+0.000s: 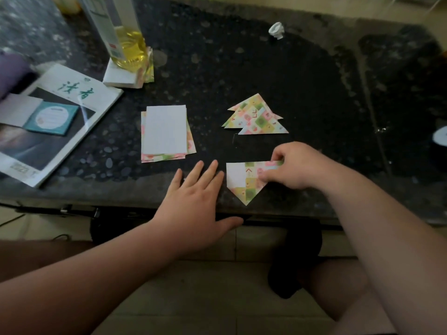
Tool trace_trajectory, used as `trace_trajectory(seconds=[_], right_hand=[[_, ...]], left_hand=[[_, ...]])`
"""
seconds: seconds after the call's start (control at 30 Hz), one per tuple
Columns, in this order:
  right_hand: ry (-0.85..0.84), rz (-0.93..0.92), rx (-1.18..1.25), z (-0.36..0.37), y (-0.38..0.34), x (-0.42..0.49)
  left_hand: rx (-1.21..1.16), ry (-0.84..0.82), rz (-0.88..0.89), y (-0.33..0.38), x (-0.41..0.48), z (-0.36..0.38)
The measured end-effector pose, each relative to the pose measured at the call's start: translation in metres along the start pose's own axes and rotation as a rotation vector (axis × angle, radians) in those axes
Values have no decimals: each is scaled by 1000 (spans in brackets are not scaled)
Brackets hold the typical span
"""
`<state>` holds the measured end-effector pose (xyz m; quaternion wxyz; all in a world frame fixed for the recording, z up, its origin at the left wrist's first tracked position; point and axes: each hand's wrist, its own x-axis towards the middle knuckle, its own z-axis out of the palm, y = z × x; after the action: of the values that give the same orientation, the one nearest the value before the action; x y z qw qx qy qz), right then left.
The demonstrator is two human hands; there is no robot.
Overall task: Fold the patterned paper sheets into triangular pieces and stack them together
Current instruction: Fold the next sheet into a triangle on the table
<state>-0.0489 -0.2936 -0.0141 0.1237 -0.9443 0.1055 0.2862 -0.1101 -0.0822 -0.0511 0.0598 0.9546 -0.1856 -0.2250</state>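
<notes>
A partly folded patterned sheet (246,182) lies near the table's front edge, its point aimed at me and a white flap showing on its left. My right hand (294,165) pinches the sheet's right flap between thumb and fingers. Just left of the sheet, my left hand (198,201) lies flat on the table edge with fingers straight, holding nothing. A pile of folded patterned triangles (256,117) sits behind the sheet. A stack of unfolded sheets (167,134), white side up, lies to the left of the triangles.
A dark stone table (314,93) carries a magazine (55,122) with a teal booklet at left, an oil bottle (125,37) on a white pad behind the stack, and a crumpled white paper (277,30) at the back. My knees and the floor show below.
</notes>
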Motion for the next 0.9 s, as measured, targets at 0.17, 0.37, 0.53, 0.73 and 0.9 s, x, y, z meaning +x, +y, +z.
trace_trajectory(seconds=[0.17, 0.37, 0.53, 0.73, 0.9], right_hand=[[-28, -93, 447, -8, 16, 1], [-212, -29, 1332, -5, 23, -15], [-404, -73, 1255, 8, 20, -28], [-315, -186, 952, 8, 18, -29], [-50, -199, 793, 7, 14, -25]], left_hand=[[-621, 121, -157, 8, 1, -20], [-1366, 51, -357, 0, 15, -30], [-1595, 104, -387, 3, 24, -41], [-1429, -25, -396, -7, 32, -47], [-1224, -132, -351, -15, 36, -45]])
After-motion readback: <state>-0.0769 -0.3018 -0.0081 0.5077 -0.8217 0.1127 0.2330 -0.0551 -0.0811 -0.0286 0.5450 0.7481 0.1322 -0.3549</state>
